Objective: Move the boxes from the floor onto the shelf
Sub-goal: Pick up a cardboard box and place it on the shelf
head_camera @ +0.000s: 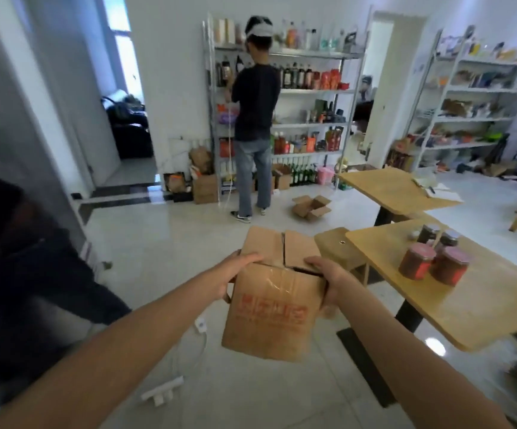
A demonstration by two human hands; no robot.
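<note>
Cardboard fills the middle of the view: a brown box [271,305] with red print on its near face is held up in the air above the pale tiled floor [164,243], between both bare hands. The left hand [229,275] grips the box's left upper edge, its fingers [251,258] curled over the top onto a folded flap; the right hand [328,281] clasps the right upper corner, fingers [313,261] also laid over the top. The top flaps are loosely closed, with a dark gap between them. Straight ahead, well beyond the box, stands a metal shelf [313,91] against the white wall, crowded with bottles and packets, and a person [252,119] in a dark top and jeans stands facing it. An open cardboard carton [311,207] lies on the floor near that person's feet. To the right a wooden desk [483,292] carries four jars [433,258] with red and dark lids. A white power strip [162,391] with its cable lies on the floor below the left forearm.
</note>
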